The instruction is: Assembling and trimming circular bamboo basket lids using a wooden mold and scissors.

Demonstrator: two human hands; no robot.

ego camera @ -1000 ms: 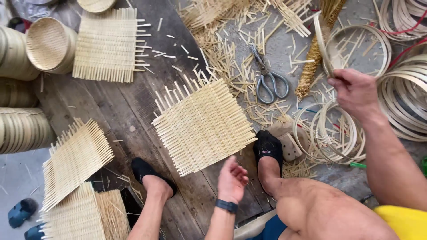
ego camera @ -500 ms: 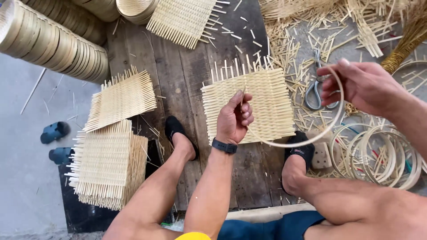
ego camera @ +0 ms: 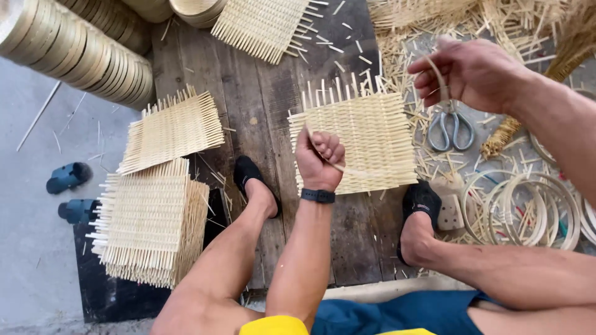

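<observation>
A thin bamboo hoop (ego camera: pixel 366 170) was held in the air over a woven mat (ego camera: pixel 363 139) at the centre of the plank floor (ego camera: pixel 254 105), one end clenched in the left hand (ego camera: pixel 318 158), the other pinched in the closed fingers of the right hand (ego camera: pixel 469 71) at two o'clock. Scissors (ego camera: pixel 450 127) lay just beside the mat at three o'clock, loose hoops (ego camera: pixel 528 205) at four, stacked mats (ego camera: pixel 149 223) at nine. If bent too sharply, the strip could be snapped or sprung loose; the mat's protruding splints could be snagged
</observation>
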